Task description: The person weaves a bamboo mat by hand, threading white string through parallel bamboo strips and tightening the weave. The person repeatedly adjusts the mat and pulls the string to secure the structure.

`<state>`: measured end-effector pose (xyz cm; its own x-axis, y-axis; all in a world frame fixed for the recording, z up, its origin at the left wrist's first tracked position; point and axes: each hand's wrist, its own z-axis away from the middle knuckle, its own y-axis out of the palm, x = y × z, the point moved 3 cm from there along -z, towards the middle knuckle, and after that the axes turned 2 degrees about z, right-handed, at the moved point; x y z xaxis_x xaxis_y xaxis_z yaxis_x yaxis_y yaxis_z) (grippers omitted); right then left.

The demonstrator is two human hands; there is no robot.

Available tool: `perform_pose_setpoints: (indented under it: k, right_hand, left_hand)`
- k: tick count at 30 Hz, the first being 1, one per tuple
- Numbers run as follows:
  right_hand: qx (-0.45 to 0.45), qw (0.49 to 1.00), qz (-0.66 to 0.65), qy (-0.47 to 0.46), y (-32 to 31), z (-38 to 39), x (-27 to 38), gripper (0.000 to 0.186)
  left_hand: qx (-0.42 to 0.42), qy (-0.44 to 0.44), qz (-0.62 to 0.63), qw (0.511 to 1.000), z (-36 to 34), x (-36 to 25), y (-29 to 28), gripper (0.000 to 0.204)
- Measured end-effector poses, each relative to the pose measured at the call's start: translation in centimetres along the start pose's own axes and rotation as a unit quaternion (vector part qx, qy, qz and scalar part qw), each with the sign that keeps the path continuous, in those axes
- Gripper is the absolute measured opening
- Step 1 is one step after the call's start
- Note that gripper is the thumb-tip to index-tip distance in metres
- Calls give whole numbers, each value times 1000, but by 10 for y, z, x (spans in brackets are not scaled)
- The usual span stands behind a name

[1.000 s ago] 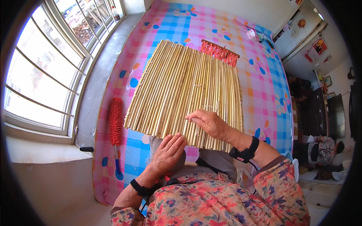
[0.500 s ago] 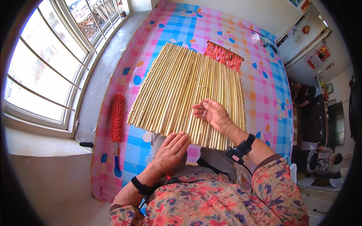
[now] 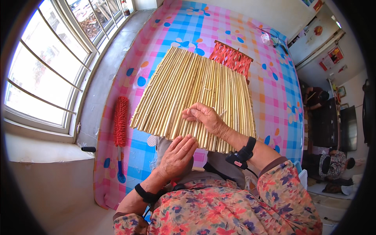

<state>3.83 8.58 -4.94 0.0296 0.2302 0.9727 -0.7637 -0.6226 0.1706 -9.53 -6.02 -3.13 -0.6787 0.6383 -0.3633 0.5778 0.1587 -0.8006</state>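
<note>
A mat of pale reed sticks [image 3: 164, 94] rests over my lap, with small white cord ends on it. My left hand [image 3: 178, 156] lies on its near edge, fingers together over the sticks and thumb hidden. Above the mat's lower middle, my right hand [image 3: 201, 115] is closed in a pinch; whatever is between its fingertips is too small to make out. Behind the mat's far right corner lies a red slatted piece with a wooden bar [image 3: 229, 58].
The checked, flowered bed covering [image 3: 270, 102] surrounds the mat. A red brush [image 3: 120, 121] lies at left beside the windowsill [image 3: 102, 74], below a barred window [image 3: 49, 70]. Cables [image 3: 274, 37] lie at the far right corner. Two people [image 3: 317, 96] [image 3: 333, 164] are at right by dark furniture.
My right hand rose and turned, its pinch staying closed, then moved left and slightly down across the mat. My left hand stays at the near edge.
</note>
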Motion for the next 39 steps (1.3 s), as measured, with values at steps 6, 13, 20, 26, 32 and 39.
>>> perform_pose_setpoints:
  k: [6, 13, 20, 26, 32, 39]
  right_hand:
    - [-9, 999, 20, -26, 4, 3, -2, 22]
    - [-14, 997, 47, -54, 8, 5, -1, 21]
    - [-12, 998, 31, -50, 8, 5, -1, 23]
    - [-25, 997, 55, -44, 8, 5, -1, 24]
    - [-20, 997, 57, -41, 8, 7, -2, 23]
    - [-2, 978, 186, -94, 20, 8, 2, 22]
  left_hand:
    - [-66, -42, 111, 991, 4, 0, -21, 34]
    - [-164, -516, 590, 599, 45, 23, -28, 25]
    - [-184, -529, 648, 516, 15, 29, 1, 30]
    - [-249, -497, 680, 478, 9, 37, 18, 35]
    - [-264, -517, 672, 460, 13, 39, 22, 33]
    - [-269, -514, 663, 473, 11, 37, 23, 23]
